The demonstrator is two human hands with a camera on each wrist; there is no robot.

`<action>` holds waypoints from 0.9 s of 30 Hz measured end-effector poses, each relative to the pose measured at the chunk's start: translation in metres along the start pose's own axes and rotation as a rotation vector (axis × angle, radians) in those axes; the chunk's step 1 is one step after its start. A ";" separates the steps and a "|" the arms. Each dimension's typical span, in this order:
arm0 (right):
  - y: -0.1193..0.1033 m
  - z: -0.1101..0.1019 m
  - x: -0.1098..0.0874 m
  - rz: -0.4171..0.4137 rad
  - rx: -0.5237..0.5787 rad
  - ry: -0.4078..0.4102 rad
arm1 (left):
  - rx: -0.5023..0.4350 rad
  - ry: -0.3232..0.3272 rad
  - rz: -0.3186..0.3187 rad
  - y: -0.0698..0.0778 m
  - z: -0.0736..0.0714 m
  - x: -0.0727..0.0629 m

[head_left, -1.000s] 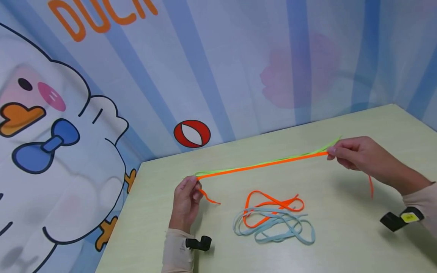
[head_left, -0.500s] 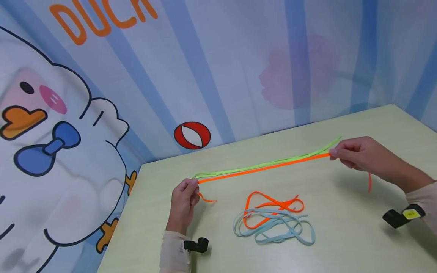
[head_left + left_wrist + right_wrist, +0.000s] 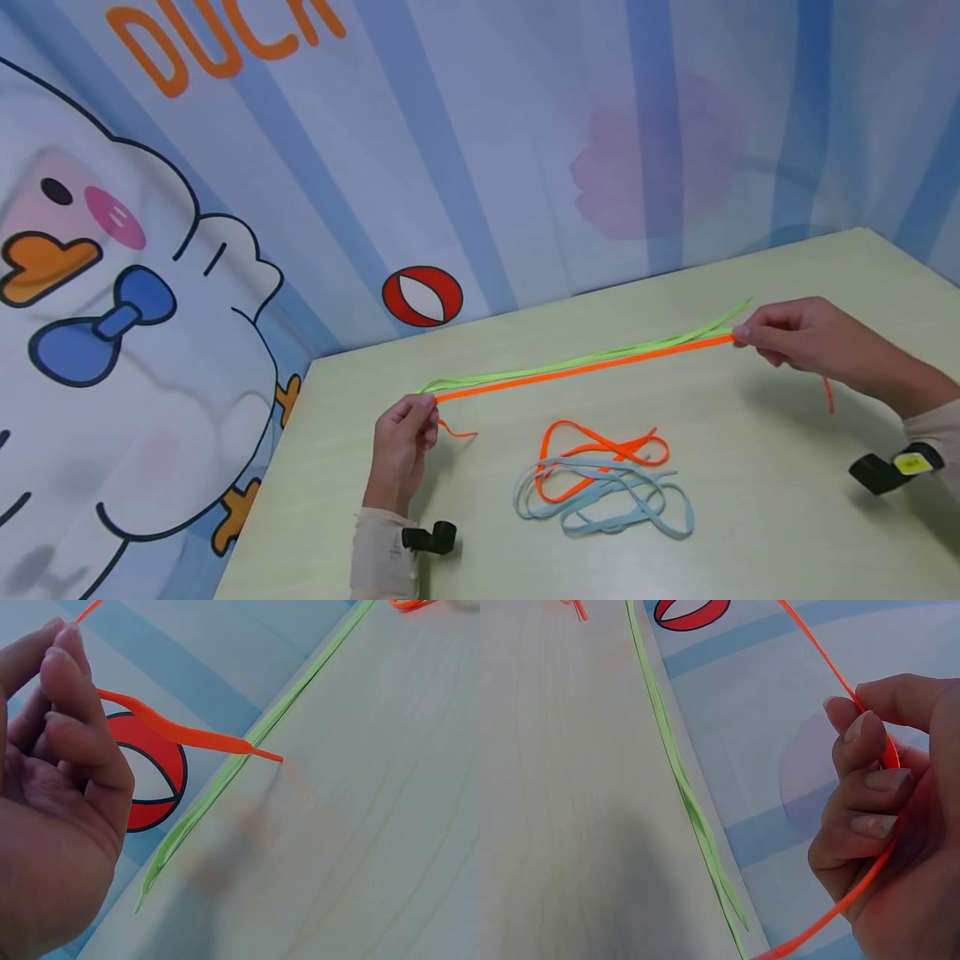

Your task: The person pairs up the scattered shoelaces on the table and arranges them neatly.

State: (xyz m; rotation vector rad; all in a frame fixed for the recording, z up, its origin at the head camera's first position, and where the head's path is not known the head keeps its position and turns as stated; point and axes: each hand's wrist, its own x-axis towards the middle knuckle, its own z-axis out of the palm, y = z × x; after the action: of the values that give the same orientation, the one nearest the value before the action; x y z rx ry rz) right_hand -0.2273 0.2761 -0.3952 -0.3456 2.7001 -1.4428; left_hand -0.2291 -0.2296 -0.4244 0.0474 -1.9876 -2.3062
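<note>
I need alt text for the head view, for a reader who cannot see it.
A person's two hands, left hand and right hand, hold an orange lace stretched straight above a pale table. A green lace lies behind it; nearer, a loose light-blue lace overlaps another orange lace. Behind is a cartoon backdrop.

An orange lace (image 3: 585, 368), lime lace (image 3: 667, 735) and pale blue lace (image 3: 576, 502) contrast with the blue striped backdrop (image 3: 495, 108).
</note>
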 end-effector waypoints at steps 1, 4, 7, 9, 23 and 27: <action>0.001 0.000 0.000 0.007 -0.007 0.001 | -0.001 0.003 0.000 0.000 0.000 0.000; 0.003 0.000 0.001 0.018 -0.034 0.000 | 0.005 0.015 -0.005 0.001 0.000 0.002; 0.005 -0.001 0.002 0.029 -0.043 0.003 | 0.020 0.032 -0.011 0.001 0.000 0.002; 0.006 -0.001 0.003 0.029 -0.046 0.008 | 0.036 0.040 -0.014 0.001 0.000 0.002; 0.014 -0.003 0.003 0.024 -0.099 0.039 | 0.129 0.073 -0.041 -0.001 -0.002 0.003; 0.015 -0.004 0.003 0.029 -0.112 0.040 | 0.143 0.081 -0.051 0.000 -0.002 0.003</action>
State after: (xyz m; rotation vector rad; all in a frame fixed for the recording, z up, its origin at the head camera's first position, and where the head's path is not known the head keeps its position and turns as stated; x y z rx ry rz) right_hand -0.2330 0.2867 -0.4052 -0.2853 2.8124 -1.3084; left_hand -0.2316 -0.2313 -0.4250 0.2009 -2.1302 -2.1502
